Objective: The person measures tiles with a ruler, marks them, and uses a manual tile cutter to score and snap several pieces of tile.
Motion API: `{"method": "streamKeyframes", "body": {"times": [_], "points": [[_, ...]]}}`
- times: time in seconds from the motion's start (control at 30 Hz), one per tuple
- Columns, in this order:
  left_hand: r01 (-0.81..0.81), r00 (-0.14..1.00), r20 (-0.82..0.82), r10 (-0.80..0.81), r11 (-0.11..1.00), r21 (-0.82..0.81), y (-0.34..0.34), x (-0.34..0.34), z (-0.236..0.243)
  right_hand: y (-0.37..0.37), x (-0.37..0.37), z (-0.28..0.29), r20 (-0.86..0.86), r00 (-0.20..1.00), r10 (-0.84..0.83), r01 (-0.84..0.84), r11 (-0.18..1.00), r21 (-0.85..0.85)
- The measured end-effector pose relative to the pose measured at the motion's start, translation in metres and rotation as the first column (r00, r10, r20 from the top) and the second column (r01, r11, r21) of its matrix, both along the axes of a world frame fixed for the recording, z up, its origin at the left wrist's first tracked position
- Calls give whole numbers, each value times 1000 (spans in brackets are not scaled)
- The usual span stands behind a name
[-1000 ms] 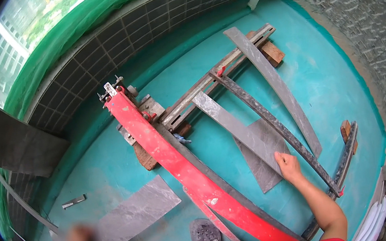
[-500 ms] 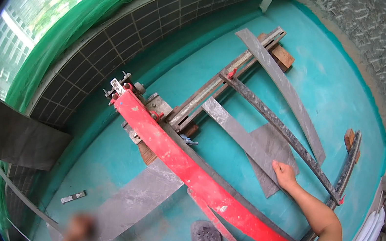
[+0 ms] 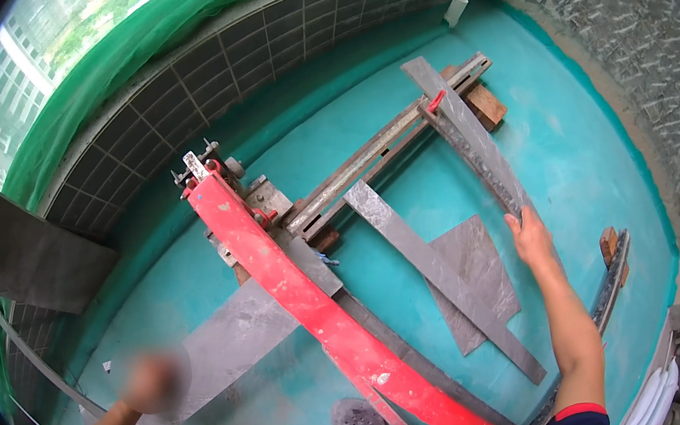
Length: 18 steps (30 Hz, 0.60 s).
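Observation:
My right hand (image 3: 532, 236) is closed around the lower part of a dark, worn metal bar (image 3: 470, 146) with a red tip. Along that bar lies a narrow grey tile strip (image 3: 427, 74), crossing the metal rail of the tile cutter (image 3: 367, 161). Smeared by blur, my left hand (image 3: 153, 383) is over a large grey tile (image 3: 220, 351); its fingers cannot be made out. Just beside it a small pale piece (image 3: 107, 367) shows on the floor. The cutter's long red beam (image 3: 281, 286) slants between my arms, over the large tile.
Another tile strip (image 3: 430, 265) rests on a wider grey tile offcut (image 3: 488, 274). Wood blocks (image 3: 485, 105) prop the rail. A second dark bar (image 3: 615, 282) lies at the right. My shoes (image 3: 358, 423) are near the red beam. A tiled low wall (image 3: 247, 47) runs behind.
My right hand has moved from the middle tile strip to the dark bar, which has swung right against the far strip. The small striped bar by my left hand is now mostly out of sight.

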State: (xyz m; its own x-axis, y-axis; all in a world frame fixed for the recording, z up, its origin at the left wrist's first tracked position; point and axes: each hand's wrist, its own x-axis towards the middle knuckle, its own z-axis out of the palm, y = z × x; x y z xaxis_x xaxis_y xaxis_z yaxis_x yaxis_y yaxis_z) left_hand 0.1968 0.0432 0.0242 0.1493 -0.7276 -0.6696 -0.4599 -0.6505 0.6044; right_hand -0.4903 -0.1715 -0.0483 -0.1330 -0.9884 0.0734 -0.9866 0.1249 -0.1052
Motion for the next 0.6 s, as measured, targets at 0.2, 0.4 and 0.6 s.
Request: {"method": "streamKeyframes", "body": {"times": [0.2, 0.4, 0.6], "points": [[10, 996, 84, -10, 1000, 0, -13, 4, -31, 22, 71, 18, 154, 928, 339, -314, 935, -164], [212, 974, -51, -219, 970, -120, -53, -31, -24, 71, 125, -10, 357, 882, 307, -418, 860, 294], [100, 987, -108, -115, 986, -133, -71, -49, -38, 56, 89, -36, 346, 886, 307, -367, 922, 123]]}}
